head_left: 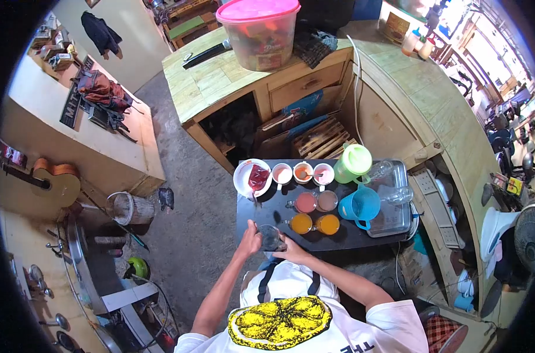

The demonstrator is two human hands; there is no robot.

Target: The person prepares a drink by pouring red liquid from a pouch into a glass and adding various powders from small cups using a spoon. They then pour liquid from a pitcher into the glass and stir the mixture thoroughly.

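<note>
A clear glass mug (271, 237) is at the front left edge of the dark table, with no drink visible in it. My left hand (252, 240) is closed at its left side, around the handle. My right hand (289, 250) holds the mug's right side, fingers curved against the glass. Close by stand two mugs of orange drink, one orange mug (301, 223) and another orange mug (327, 224). Behind them are a pink drink mug (305, 202) and a brownish drink mug (327, 201). A white bowl (242, 169) with a dark red packet (258, 177) sits at the back left.
Several white cups, one a white cup (282, 174), line the table's back edge (267, 162). On the right are a green lidded pitcher (354, 162), a blue pitcher (359, 206) and a clear tray (391, 223) with glassware. A wooden counter (202, 82) bears a pink-lidded tub (258, 41).
</note>
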